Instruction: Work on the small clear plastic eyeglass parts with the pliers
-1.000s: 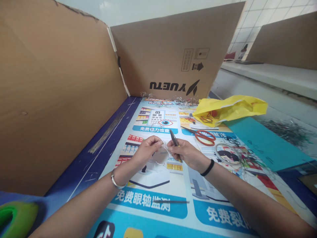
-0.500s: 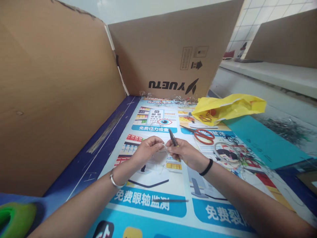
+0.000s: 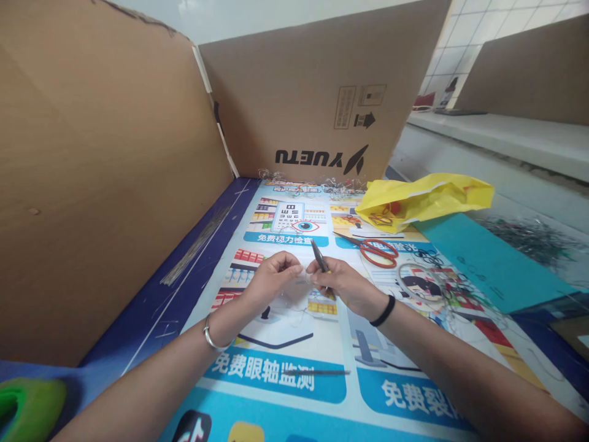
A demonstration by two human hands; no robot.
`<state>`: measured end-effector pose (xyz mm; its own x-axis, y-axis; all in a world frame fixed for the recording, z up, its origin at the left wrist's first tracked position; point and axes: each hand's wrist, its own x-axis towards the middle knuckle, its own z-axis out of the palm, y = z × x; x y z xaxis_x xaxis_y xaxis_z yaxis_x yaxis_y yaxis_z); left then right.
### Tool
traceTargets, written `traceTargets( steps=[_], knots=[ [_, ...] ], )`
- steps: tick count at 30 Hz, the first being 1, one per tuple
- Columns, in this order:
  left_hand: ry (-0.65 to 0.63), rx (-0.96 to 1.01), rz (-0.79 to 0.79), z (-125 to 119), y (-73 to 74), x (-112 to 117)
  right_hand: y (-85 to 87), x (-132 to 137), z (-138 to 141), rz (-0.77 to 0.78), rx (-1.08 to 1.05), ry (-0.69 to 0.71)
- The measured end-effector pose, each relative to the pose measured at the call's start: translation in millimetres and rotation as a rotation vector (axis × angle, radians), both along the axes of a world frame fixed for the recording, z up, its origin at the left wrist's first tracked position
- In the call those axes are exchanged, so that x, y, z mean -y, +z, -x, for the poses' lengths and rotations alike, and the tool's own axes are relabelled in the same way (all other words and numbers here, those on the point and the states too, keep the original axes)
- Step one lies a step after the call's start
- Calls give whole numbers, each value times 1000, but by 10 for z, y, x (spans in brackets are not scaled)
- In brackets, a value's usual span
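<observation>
My left hand (image 3: 275, 276) is closed in a pinch on a thin clear wire loop (image 3: 299, 298) that hangs between both hands. My right hand (image 3: 343, 283) is closed round a small dark pair of pliers (image 3: 319, 258), whose tip points up and away; its fingertips also touch the wire. Both hands hover just above a printed poster (image 3: 294, 380) that covers the table. A silver bangle is on my left wrist and a black band on my right.
Red-handled scissors (image 3: 378, 250) lie right of my hands, a yellow plastic bag (image 3: 423, 199) behind them, and a tangle of wires and rings (image 3: 437, 285) at the right. A thin metal rod (image 3: 315, 372) lies near me. Cardboard walls (image 3: 105, 172) stand left and behind. A green object (image 3: 25, 408) is at bottom left.
The wire loop has been drawn in smaller between my hands, and the pliers' tip has shifted slightly left. The hands stay in about the same place.
</observation>
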<state>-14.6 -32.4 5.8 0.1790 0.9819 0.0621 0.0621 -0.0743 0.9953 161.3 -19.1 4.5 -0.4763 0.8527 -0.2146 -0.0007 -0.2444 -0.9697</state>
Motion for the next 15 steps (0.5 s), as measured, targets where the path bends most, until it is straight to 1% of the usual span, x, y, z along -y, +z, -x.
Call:
traceTargets(
  steps=[4,9,12,15],
  knots=[
    [9,97,11,-1,-31,-7,8,1,-4,4,-8,-5],
    [6,147,33,3,-59,-10,-8,-9,1,-3,16,-27],
    [20,160,40,-4,-52,-2,-17,-12,0,-16,14,-22],
    [5,123,38,-11,-42,4,-11,-5,1,-39,34,-13]
  ],
)
